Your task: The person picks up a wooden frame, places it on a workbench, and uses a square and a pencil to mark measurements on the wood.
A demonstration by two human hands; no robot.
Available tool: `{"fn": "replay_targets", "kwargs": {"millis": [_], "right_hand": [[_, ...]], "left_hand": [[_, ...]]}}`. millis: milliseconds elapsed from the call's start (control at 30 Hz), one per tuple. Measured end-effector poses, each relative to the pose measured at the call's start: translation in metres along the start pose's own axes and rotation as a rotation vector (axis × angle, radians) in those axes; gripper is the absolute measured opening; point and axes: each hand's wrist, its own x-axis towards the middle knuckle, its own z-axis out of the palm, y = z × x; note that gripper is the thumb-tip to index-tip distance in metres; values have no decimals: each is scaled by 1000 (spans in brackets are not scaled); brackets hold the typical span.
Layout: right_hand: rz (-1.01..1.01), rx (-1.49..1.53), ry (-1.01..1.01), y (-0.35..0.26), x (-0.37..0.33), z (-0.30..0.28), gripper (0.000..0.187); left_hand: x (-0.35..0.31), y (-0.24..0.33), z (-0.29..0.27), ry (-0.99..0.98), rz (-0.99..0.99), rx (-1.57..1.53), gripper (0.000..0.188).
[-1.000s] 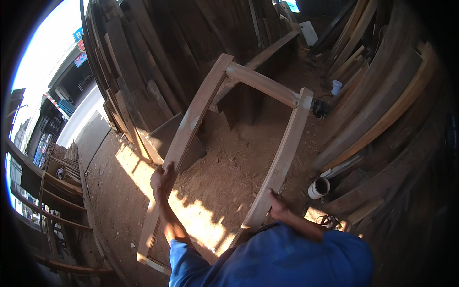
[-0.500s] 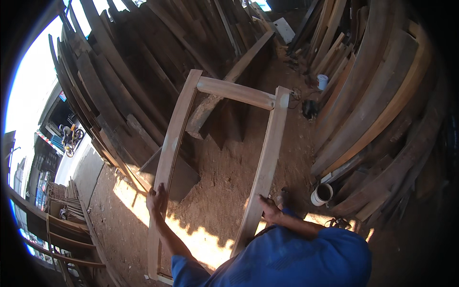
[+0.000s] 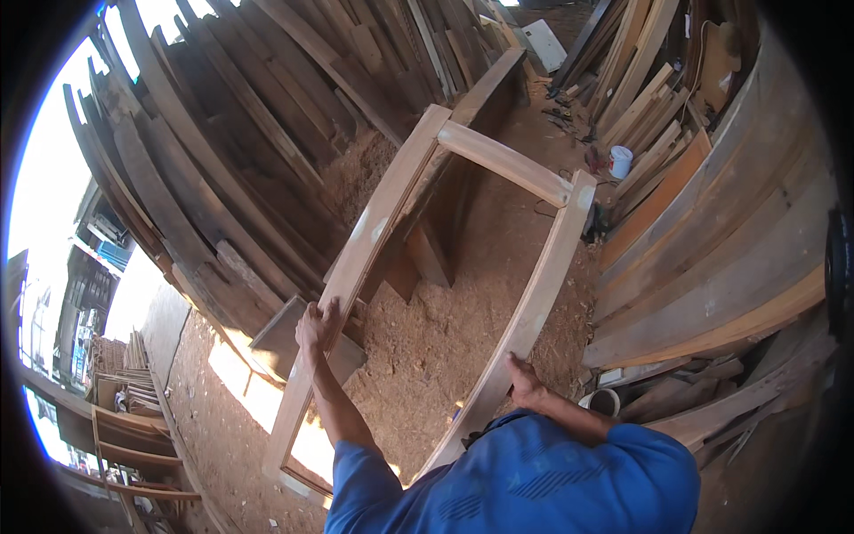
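Note:
A pale rectangular wooden frame [image 3: 366,233] is held up in front of me, tilted with its far end to the right. My left hand [image 3: 315,331] grips its left side rail, fingers wrapped over the wood. Around the right rail, close to my body, my right hand [image 3: 526,381] is closed. Through the frame's opening I see the dirt floor and part of a long wooden bench [image 3: 487,86] behind its far end. The frame's near end lies partly behind my left arm and blue shirt.
Many dark boards [image 3: 209,151] lean in a stack at the left and back. More planks [image 3: 712,294] stand along the right. A white bucket [image 3: 620,162] and a round container [image 3: 604,403] sit near them. Wood shavings cover the floor [image 3: 418,356]. A shelf rack [image 3: 133,454] stands at lower left.
The frame has swung clockwise, its far end moving right over the bench. Both hands have moved with it, still gripping the same rails. My view has shifted a little.

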Motion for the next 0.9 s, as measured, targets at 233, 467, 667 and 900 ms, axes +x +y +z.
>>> {"fn": "replay_targets", "kwargs": {"millis": [233,467,667,900], "right_hand": [[-169,32,-25,-68,89,-8,47],[-131,271,-56,-138,210,-3,51],[-159,343,203,-193,272,30,60],[-83,467,193,-240,346,9,45]], "left_hand": [[108,93,25,123,181,-36,52],[257,184,86,110,276,-97,46],[378,260,111,12,413,-84,48],[471,345,179,-38,471,-35,52]]}}
